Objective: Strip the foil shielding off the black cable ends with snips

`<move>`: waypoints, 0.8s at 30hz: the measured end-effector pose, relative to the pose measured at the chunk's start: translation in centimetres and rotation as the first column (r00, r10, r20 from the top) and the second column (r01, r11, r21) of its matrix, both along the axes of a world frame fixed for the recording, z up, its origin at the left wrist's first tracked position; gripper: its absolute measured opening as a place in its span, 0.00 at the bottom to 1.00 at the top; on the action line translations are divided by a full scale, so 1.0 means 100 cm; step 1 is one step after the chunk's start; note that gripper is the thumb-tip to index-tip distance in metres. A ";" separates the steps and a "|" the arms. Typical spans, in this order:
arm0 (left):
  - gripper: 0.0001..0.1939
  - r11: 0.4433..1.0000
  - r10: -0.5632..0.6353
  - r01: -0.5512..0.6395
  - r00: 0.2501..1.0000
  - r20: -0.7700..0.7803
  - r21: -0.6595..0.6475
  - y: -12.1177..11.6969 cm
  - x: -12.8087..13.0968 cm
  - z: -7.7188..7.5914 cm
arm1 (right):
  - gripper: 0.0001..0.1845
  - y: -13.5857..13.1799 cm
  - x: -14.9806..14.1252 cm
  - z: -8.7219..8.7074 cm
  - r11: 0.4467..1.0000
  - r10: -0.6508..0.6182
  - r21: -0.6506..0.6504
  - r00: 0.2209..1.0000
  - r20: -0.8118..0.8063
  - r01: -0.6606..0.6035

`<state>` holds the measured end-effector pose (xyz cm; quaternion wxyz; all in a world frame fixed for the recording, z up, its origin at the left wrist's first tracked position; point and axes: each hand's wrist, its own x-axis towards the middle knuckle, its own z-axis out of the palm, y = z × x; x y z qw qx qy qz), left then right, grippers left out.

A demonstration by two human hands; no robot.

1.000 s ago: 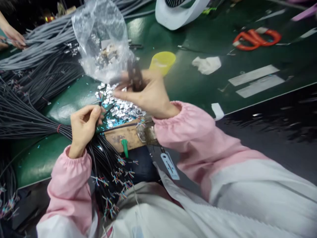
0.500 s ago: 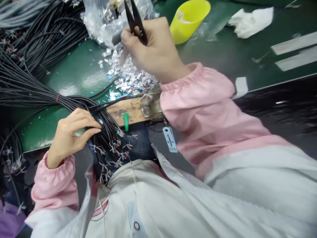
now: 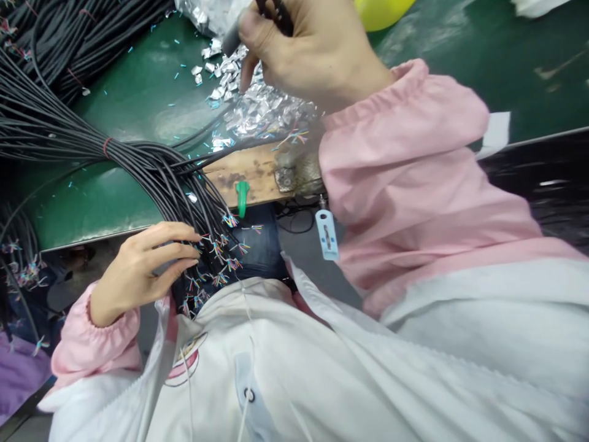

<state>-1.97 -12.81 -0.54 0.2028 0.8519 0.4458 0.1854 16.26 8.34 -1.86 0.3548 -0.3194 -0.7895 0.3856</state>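
My left hand [image 3: 147,270] reaches to the stripped ends of a bundle of black cables [image 3: 156,172]. Its fingers are bent and a little apart, with the tips at the cables; no single cable shows clasped between them. Fanned coloured wires [image 3: 230,264] stick out of the cable ends, over my lap. My right hand [image 3: 317,52] is closed around dark thread snips [image 3: 281,15], partly cut off by the top edge. It hovers above a heap of silver foil scraps [image 3: 271,107] on the green table.
A wooden block [image 3: 251,175] with a green hook [image 3: 242,197] sits at the table's edge, a cable lying along it. A red tie [image 3: 107,147] binds the bundle. More black cables [image 3: 92,37] lie at the upper left. A yellow cup [image 3: 381,12] stands at the top.
My left hand has let go of a cable and moved down to the bundle's stripped ends. My right hand with the snips has drawn back from it. The view has tilted downward.
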 end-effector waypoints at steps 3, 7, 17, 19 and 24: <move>0.13 0.998 -0.048 0.054 0.987 -0.151 0.038 0.003 0.007 -0.009 | 0.16 -0.004 -0.001 0.003 0.987 -0.143 0.085 0.981 0.131 0.133; 0.16 0.992 -0.037 0.081 0.918 -0.395 0.096 0.006 0.017 -0.013 | 0.16 -0.004 -0.002 0.003 0.986 -0.141 0.122 0.968 0.208 0.117; 0.07 0.975 0.111 0.041 0.762 -0.637 0.218 0.002 0.026 -0.004 | 0.14 -0.001 -0.002 0.001 0.986 -0.079 0.161 0.971 0.227 0.043; 0.07 0.983 0.065 0.066 0.742 -0.667 0.170 0.003 0.027 -0.002 | 0.15 0.000 -0.002 0.000 0.984 -0.057 0.180 0.970 0.235 0.015; 0.05 0.965 0.077 0.052 0.880 -0.469 0.255 0.001 0.010 0.011 | 0.15 -0.002 -0.001 0.003 0.983 -0.034 0.185 0.960 0.279 -0.019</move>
